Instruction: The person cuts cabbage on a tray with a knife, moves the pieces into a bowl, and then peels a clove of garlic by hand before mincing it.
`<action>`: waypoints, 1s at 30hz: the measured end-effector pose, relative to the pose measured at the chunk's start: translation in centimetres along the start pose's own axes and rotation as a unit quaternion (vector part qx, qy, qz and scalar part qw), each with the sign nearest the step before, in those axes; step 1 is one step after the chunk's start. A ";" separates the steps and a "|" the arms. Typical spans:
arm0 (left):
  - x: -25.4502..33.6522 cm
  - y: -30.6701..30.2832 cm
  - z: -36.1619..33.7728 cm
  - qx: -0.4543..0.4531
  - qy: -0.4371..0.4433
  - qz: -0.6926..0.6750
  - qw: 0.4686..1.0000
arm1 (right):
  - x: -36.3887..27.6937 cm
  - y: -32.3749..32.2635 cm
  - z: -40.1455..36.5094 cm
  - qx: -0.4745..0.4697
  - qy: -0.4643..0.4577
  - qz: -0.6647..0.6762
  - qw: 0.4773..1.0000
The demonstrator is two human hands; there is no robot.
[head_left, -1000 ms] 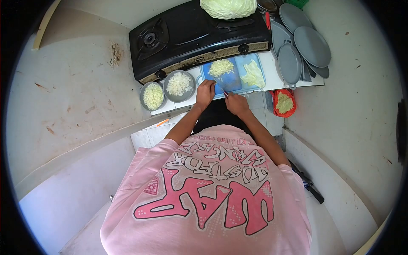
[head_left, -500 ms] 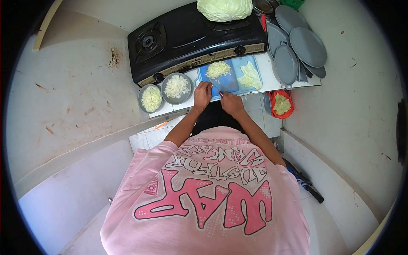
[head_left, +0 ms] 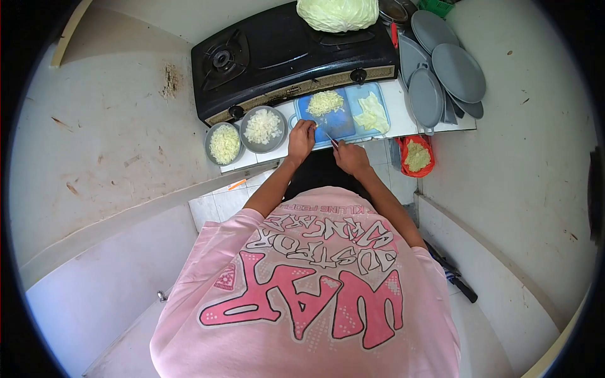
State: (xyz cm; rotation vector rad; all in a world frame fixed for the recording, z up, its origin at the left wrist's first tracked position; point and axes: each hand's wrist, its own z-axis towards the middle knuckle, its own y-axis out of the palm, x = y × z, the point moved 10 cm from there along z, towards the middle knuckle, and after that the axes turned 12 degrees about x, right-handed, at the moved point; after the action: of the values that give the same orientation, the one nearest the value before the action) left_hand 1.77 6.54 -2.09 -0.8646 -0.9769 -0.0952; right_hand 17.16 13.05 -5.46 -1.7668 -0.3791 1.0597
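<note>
My right hand (head_left: 350, 157) is closed round the handle of a knife (head_left: 331, 140), whose blade points up and left over the blue cutting board (head_left: 337, 124). At the board's lower left edge, my left hand (head_left: 302, 138) has its fingers pressed together on a small pale piece, too small to make out. Chopped cabbage (head_left: 325, 103) is heaped on the board's upper part. Pale cabbage leaves (head_left: 372, 113) lie on the light blue tray (head_left: 386, 101) to the right.
Left of the board are a bowl of white chopped pieces (head_left: 263, 127) and a bowl of shredded cabbage (head_left: 224, 144). Behind stands a black stove (head_left: 271, 57) with a large cabbage (head_left: 338, 14). Grey plates (head_left: 458, 72) and a red bag (head_left: 430, 165) are at the right.
My right hand and the knife have shifted slightly right and down, away from my left hand. More of the blade shows. My left hand has hardly moved.
</note>
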 end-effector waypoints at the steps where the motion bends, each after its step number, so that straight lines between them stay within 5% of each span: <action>1: 0.1 0.0 0.0 0.000 0.005 -0.001 1.000 | -0.1 -0.2 0.0 0.001 0.003 -0.002 1.000; 30: -0.9 0.1 -0.5 0.012 -0.033 0.013 0.999 | 0.6 0.2 -0.1 0.038 -0.005 -0.010 0.999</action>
State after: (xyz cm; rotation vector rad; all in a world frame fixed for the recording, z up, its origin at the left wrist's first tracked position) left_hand 1.61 6.05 -2.95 -0.8625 -1.0255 -0.0319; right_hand 17.55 13.32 -5.93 -1.6888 -0.3565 1.0559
